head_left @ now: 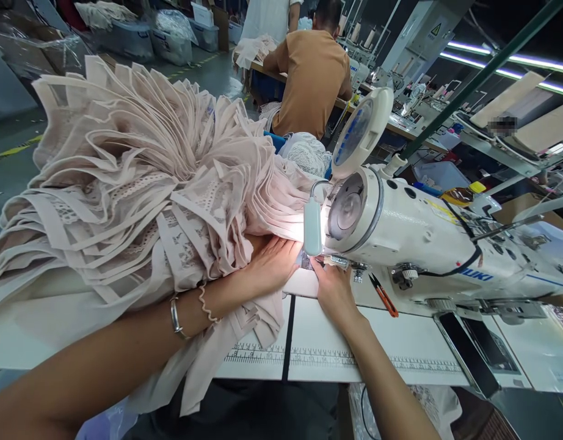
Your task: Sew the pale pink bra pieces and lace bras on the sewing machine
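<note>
Pale pink fabric (304, 282) lies under the needle area of a white sewing machine (414, 226). My left hand (275, 263) rests flat, fingers stretched out toward the needle, on the fabric beside a large heap of pale pink garment pieces (203, 159) with lace panels. To the right of the presser foot (306, 260), my right hand (334, 287) touches the fabric with its thumb apart from the fingers. The machine head partly hides those fingers. A small lit lamp (312, 226) hangs over the stitching spot and hides part of the needle.
Orange-handled thread snips (385, 296) lie on the machine bed, and a phone (467, 351) sits near the table's front right. A ruler strip (327, 357) runs along the front edge. Ahead, a person in a brown shirt (309, 79) sits at another table. Plastic bins (130, 40) stand at back left.
</note>
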{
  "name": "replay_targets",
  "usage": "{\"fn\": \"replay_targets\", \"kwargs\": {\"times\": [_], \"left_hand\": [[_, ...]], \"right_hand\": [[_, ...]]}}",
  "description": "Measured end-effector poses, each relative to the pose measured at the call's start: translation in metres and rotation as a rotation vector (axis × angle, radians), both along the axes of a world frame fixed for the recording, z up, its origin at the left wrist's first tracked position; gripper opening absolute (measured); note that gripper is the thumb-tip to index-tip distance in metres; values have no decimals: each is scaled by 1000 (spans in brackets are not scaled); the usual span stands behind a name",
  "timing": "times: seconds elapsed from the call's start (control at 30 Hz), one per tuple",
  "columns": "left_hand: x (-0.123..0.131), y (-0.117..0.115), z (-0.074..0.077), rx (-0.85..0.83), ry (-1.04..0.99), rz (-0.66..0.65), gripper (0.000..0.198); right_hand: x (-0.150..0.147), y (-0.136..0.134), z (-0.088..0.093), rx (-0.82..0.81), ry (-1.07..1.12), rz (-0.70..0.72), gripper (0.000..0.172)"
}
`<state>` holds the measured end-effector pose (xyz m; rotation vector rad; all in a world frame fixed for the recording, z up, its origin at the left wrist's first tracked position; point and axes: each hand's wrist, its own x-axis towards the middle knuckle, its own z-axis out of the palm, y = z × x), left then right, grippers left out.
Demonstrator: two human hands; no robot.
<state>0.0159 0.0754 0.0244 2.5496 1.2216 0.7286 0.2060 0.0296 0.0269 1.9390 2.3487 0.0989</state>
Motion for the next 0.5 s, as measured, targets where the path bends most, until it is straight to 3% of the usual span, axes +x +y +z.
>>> {"fn": "replay_targets", "kwargs": {"times": [0.1,0.27,0.37,0.5], "left_hand": [[0,1,2,53,-15,36,15],[6,5,2,174,3,216,27],[15,16,1,84,-31,301,35],[28,30,10,-140,-99,211,40]], "right_hand": [[5,2,-4,-12,65,-21,69],[6,5,-10,19,129,-66,58],[3,7,-11,75,172,-7,49],[4,8,-15,85,221,72,47]]}}
